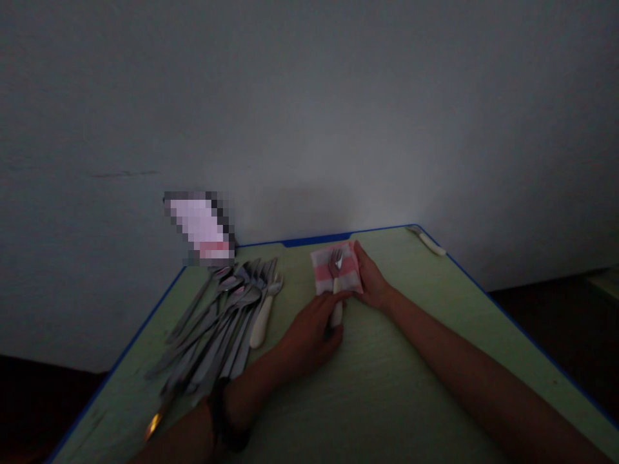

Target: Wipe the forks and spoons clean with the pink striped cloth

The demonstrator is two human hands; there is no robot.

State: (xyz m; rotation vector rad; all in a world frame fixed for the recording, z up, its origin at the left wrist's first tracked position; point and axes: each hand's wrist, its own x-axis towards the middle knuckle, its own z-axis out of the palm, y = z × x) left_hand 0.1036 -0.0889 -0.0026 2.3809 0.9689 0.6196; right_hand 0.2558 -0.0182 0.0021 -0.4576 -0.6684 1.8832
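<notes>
A folded pink-and-white striped cloth [322, 272] lies near the far edge of the green table [387, 386]. A spoon with a white handle [337, 261] rests on the cloth, bowl pointing away. My left hand [314, 332] is closed around the spoon's white handle at the cloth's near edge. My right hand [370, 278] rests against the cloth's right side, fingers curled onto its edge. A dark band sits on my left wrist.
A pile of several metal spoons and forks [217, 319] lies at the table's left, one with a white handle [261, 322]. A blurred object [200, 227] stands at the back left. Another white-handled utensil [428, 240] lies at the far right corner. The wall is close behind.
</notes>
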